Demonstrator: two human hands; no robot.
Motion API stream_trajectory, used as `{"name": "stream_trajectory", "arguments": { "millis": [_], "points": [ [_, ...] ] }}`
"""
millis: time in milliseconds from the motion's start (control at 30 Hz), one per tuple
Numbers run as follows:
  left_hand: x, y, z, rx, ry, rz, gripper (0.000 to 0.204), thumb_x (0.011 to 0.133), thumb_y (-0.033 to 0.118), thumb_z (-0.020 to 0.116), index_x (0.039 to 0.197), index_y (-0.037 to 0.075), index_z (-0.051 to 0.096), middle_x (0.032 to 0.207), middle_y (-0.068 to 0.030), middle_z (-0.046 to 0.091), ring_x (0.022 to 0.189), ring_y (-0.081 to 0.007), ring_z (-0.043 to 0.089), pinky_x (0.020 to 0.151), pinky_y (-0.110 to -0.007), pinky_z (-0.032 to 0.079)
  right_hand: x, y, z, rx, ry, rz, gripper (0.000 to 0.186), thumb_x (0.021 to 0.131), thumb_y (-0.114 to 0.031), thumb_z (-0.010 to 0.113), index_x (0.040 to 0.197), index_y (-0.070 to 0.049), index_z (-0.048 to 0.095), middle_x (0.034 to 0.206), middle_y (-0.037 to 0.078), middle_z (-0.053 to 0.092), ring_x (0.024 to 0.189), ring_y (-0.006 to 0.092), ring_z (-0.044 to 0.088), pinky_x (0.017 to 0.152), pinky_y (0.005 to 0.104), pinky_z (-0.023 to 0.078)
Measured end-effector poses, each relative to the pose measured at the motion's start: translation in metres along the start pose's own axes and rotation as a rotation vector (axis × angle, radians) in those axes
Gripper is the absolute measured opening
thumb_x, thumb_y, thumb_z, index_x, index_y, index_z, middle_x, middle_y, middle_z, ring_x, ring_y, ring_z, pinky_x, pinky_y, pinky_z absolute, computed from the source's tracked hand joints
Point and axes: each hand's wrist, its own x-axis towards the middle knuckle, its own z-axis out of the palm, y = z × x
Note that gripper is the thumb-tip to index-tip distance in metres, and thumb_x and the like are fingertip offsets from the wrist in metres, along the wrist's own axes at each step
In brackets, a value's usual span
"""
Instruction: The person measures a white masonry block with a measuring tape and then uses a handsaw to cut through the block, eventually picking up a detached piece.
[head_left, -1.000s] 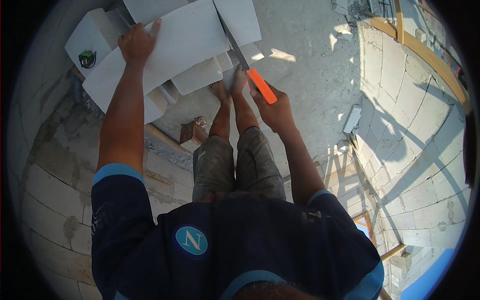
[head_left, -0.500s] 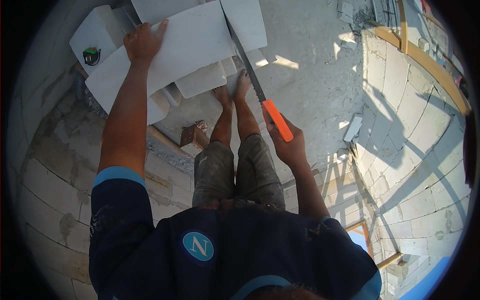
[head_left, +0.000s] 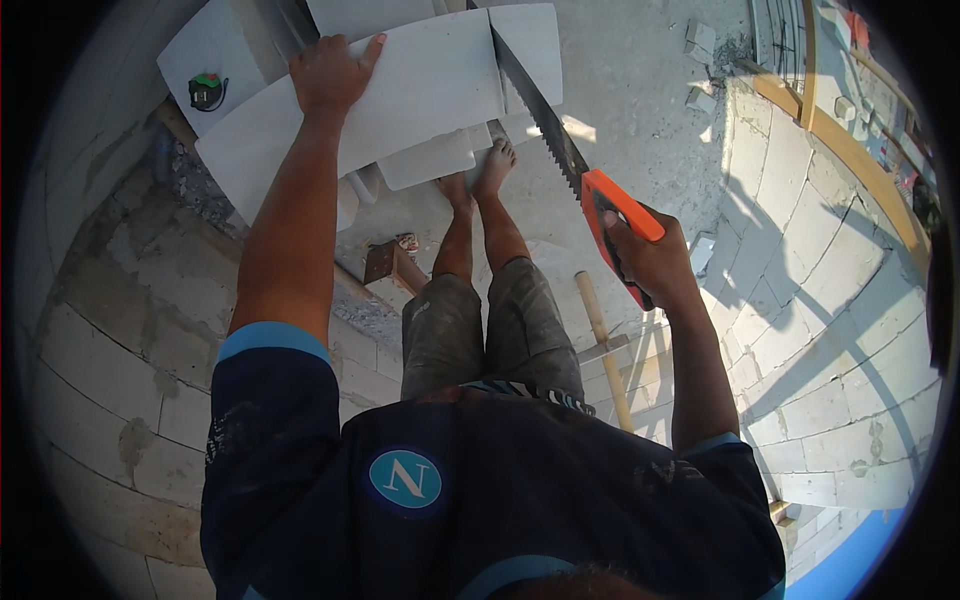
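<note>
A long white block (head_left: 420, 85) lies across other white blocks ahead of me. My left hand (head_left: 333, 75) rests on its upper side towards the left, fingers bent over the far edge and thumb spread out. In my right hand (head_left: 655, 255) is a hand saw (head_left: 545, 120) with an orange and black handle, gripped to the right of my knees. Its dark, coarse-toothed blade slants up and left to a narrow cut near the block's right end. The far tip of the blade runs out of view at the top.
A tape measure (head_left: 207, 92) sits on a block at the upper left. Below the blocks, a brown box-like piece (head_left: 393, 265) stands near my bare feet (head_left: 495, 165). Block walls (head_left: 810, 260) rise at both sides. A wooden pole (head_left: 603, 345) leans right of my shorts.
My right hand has drawn the saw handle to the right and raised it, and the blade slants more. My left hand stays on the block. The whole view has shifted slightly.
</note>
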Motion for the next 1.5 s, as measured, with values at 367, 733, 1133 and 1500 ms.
{"name": "stream_trajectory", "arguments": {
  "millis": [367,733,1133,1500],
  "points": [
    [-0.001,-0.009,-0.009,-0.068,0.001,-0.002,0.069,0.096,0.072,0.049,0.087,0.009,0.074,0.084,-0.0068,0.072,0.084,-0.0253,0.068,0.086,-0.041,0.045,0.046,-0.084,-0.004,0.030,-0.118,0.156,0.030,0.100,-0.030,0.068,0.093,-0.001,0.069,0.053,-0.001,0.046,0.042,0.0091,0.043,0.042,0.0287,0.037],
    [0.002,0.001,0.002,-0.143,0.046,0.004,0.064,0.094,0.069,0.055,0.083,0.008,0.072,0.082,-0.0070,0.070,0.083,-0.0255,0.067,0.086,-0.041,0.044,0.127,-0.105,0.029,0.111,-0.177,0.222,0.035,0.098,-0.027,0.069,0.075,-0.004,0.058,0.057,0.002,0.050,0.044,0.0133,0.044,0.045,0.0342,0.039],
    [0.021,0.000,0.001,-0.141,0.070,0.010,0.064,0.095,0.070,0.055,0.085,0.008,0.071,0.084,-0.0065,0.070,0.084,-0.0253,0.067,0.089,-0.040,0.044,0.137,-0.104,0.027,0.155,-0.156,0.182,0.033,0.100,-0.023,0.069,0.076,-0.007,0.050,0.055,-0.001,0.044,0.044,0.0117,0.040,0.046,0.0327,0.035],
    [0.018,0.006,0.000,-0.127,0.100,0.029,0.065,0.094,0.070,0.055,0.087,0.008,0.073,0.087,-0.0063,0.072,0.087,-0.0248,0.068,0.090,-0.040,0.044,0.136,-0.083,0.038,0.210,-0.083,0.193,0.036,0.097,-0.018,0.070,0.068,-0.006,0.053,0.054,0.002,0.049,0.043,0.0129,0.044,0.046,0.0316,0.038]
  ]
}}
